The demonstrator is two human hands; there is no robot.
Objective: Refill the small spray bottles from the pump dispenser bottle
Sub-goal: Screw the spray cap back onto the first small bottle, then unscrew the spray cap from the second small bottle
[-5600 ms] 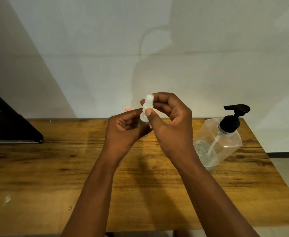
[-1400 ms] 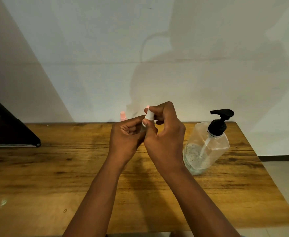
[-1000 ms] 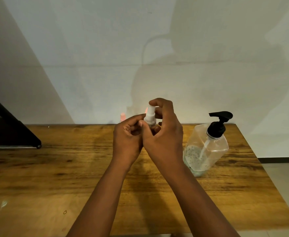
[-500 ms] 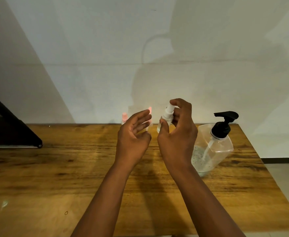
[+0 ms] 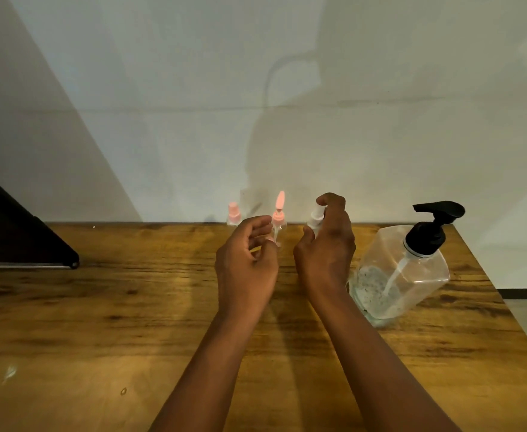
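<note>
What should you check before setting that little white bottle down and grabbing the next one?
1. Right hand grips the small white-capped spray bottle: ok.
2. White cap seated on it: ok.
3. Left hand free to reach: ok, it holds nothing.
4. Small clear spray bottle with the pink pointed cap stands upright: ok.
5. Second pink-capped bottle by the wall, fill level: cannot tell.
6. Clear square pump dispenser with the black pump holds liquid: ok, only a little.
</note>
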